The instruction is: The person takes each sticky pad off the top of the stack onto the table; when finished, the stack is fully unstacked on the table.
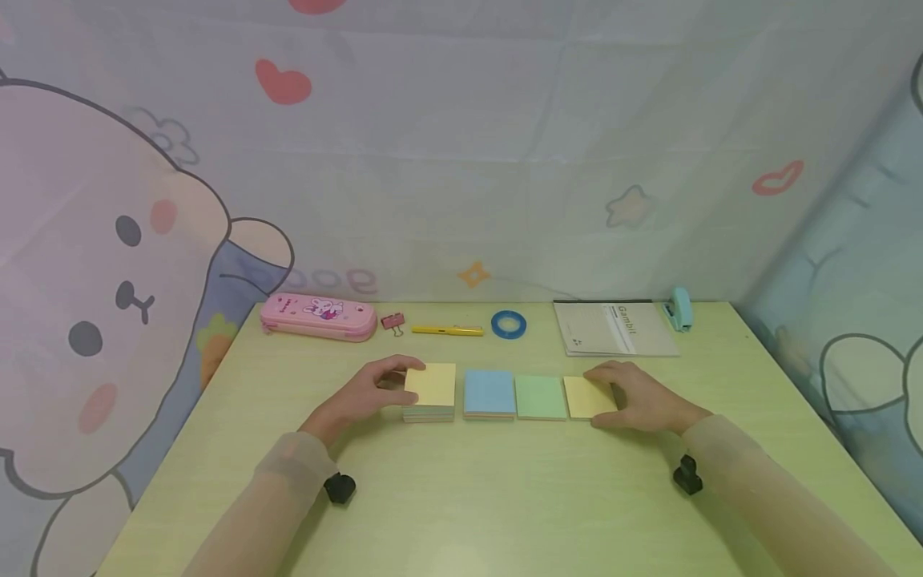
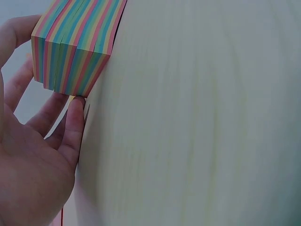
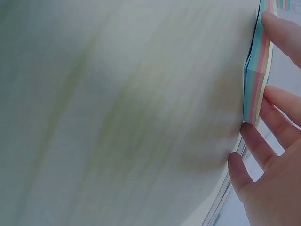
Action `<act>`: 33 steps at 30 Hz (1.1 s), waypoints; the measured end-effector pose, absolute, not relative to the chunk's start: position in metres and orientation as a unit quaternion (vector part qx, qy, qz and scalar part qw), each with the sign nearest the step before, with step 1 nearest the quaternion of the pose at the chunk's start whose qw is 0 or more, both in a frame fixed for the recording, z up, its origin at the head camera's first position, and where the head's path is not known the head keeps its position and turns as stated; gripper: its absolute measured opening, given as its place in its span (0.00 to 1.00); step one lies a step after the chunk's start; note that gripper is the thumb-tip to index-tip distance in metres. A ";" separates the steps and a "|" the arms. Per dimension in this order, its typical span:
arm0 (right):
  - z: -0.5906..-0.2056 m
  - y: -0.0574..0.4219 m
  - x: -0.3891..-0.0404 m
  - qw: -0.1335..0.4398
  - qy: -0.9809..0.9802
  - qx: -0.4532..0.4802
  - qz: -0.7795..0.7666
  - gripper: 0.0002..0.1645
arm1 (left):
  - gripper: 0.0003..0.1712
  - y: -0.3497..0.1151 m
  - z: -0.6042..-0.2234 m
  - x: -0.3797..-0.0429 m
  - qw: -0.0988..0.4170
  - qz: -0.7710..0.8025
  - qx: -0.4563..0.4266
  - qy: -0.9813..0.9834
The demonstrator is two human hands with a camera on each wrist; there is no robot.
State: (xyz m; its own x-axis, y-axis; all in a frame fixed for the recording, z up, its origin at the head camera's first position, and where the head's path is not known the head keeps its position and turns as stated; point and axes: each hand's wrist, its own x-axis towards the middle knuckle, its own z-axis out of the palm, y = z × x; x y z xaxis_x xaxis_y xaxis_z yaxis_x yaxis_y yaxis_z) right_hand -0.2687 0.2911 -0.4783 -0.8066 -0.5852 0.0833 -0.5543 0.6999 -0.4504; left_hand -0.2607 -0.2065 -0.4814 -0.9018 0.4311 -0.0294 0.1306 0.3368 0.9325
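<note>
A tall stack of sticky notes (image 1: 434, 386), yellow on top, stands left of the middle of the table. My left hand (image 1: 363, 394) grips its left side between thumb and fingers; in the left wrist view the sticky note stack (image 2: 70, 49) shows striped, slightly uneven layers. At the right end of the row lies a thin sticky note pad (image 1: 584, 393), also yellow on top. My right hand (image 1: 647, 397) holds its near and far edges. Between them lie a blue-topped pad (image 1: 489, 391) and a green-topped pad (image 1: 541, 397), side by side.
Along the back edge lie a pink pencil case (image 1: 319, 317), a binder clip (image 1: 392, 323), a yellow pen (image 1: 447, 330), a blue tape roll (image 1: 498, 333), a notebook (image 1: 591, 328) and a mint stapler (image 1: 679, 309). A printed cloth (image 1: 447, 160) hangs behind the table.
</note>
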 end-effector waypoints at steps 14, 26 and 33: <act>-0.479 0.291 -0.270 0.046 0.926 -0.298 -0.228 0.47 | 0.29 -0.206 -0.480 -0.261 0.128 0.546 0.183 0.808; -0.460 0.227 -0.271 0.064 0.911 -0.297 -0.278 0.57 | 0.29 -0.206 -0.483 -0.258 0.124 0.550 0.188 0.804; -0.456 0.162 -0.275 0.081 0.893 -0.364 -0.253 0.59 | 0.29 -0.206 -0.480 -0.258 0.129 0.550 0.181 0.805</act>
